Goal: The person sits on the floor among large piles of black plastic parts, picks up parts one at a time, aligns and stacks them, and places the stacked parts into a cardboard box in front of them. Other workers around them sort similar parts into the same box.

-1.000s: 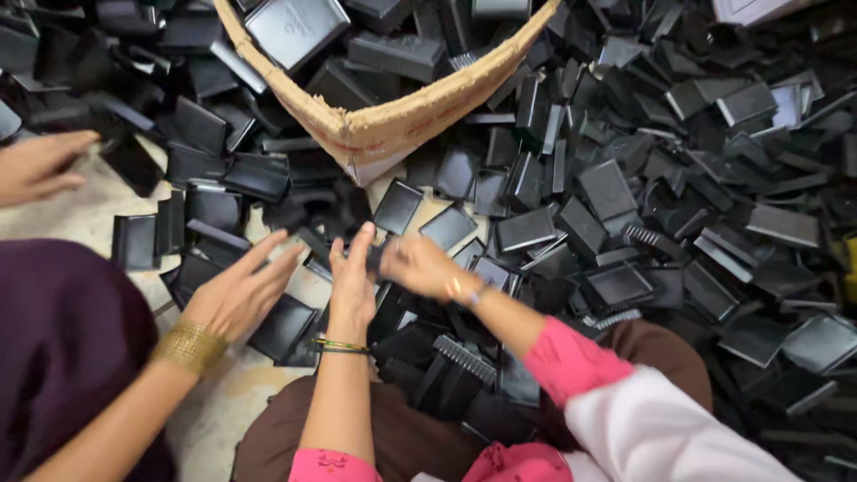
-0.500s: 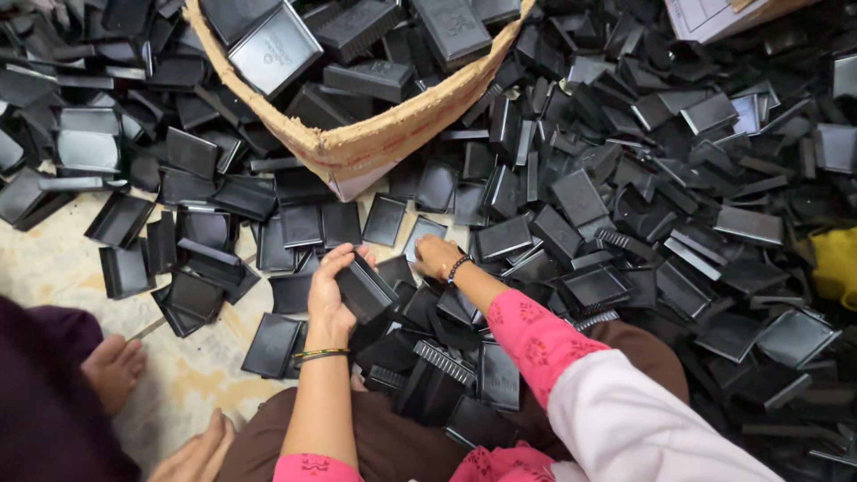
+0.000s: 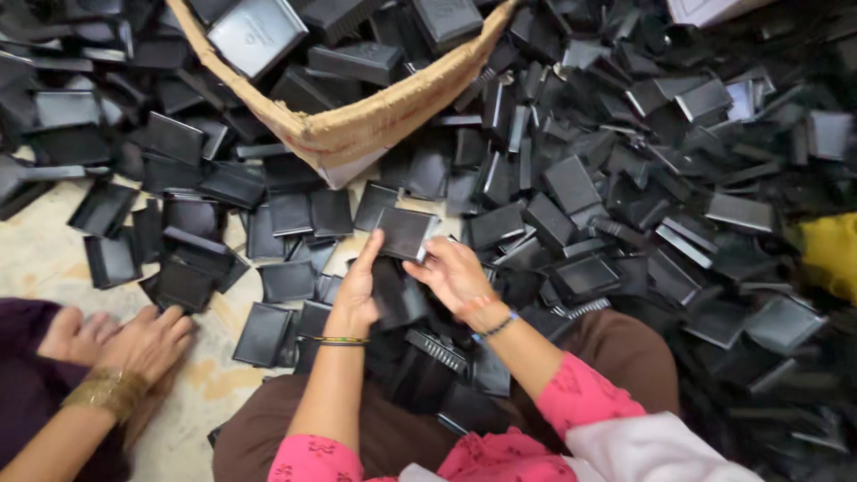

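My left hand (image 3: 358, 287) and my right hand (image 3: 453, 275) are raised over my lap, both gripping one black square plastic tray (image 3: 405, 233) between them. The left fingers touch its left edge, the right fingers its right edge and underside. Below the hands, a heap of the same black plastic parts (image 3: 428, 366) lies on my brown-clad lap. Bangles sit on both wrists, and pink sleeves cover my upper arms.
A torn cardboard box (image 3: 357, 134) holding black trays stands just beyond my hands. Black trays cover the floor (image 3: 45, 259) left, ahead and right. Another person's hands (image 3: 134, 344) with a gold bangle rest on the floor at lower left. A yellow object (image 3: 830, 254) lies at right.
My hands have lifted a black tray from the pile and hold it up between them. The other person's hand has come back onto the floor at lower left. The view has shifted.
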